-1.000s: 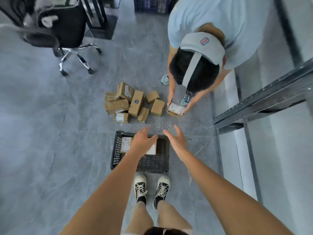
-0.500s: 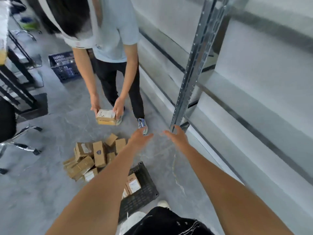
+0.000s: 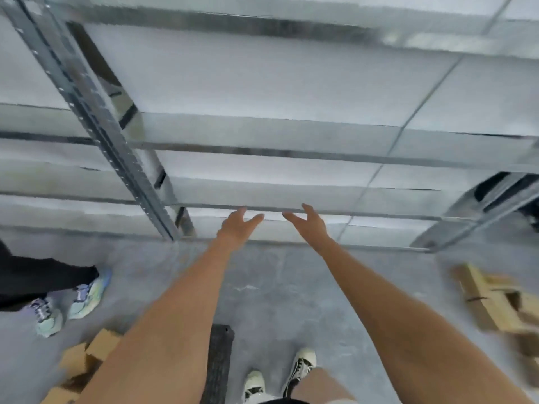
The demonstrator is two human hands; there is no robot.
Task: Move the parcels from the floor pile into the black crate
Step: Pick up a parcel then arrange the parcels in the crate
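My left hand (image 3: 239,224) and my right hand (image 3: 309,224) reach forward side by side, fingers apart and empty, toward the low shelf of a metal rack. Only a corner of the black crate (image 3: 220,354) shows between my left forearm and my feet. Brown cardboard parcels (image 3: 87,354) from the floor pile lie at the bottom left, partly hidden by my left arm. The frame is blurred by motion.
A grey metal shelving rack (image 3: 122,158) fills the upper view, with an upright post at left. Another person's legs and pale sneakers (image 3: 67,301) stand at left. Wooden pieces (image 3: 501,301) lie on the grey floor at right. My own shoes (image 3: 280,374) are at the bottom.
The view has swung right, away from the pile and the other person toward the rack. The crate and parcels slid to the bottom left. Both hands stay open and empty.
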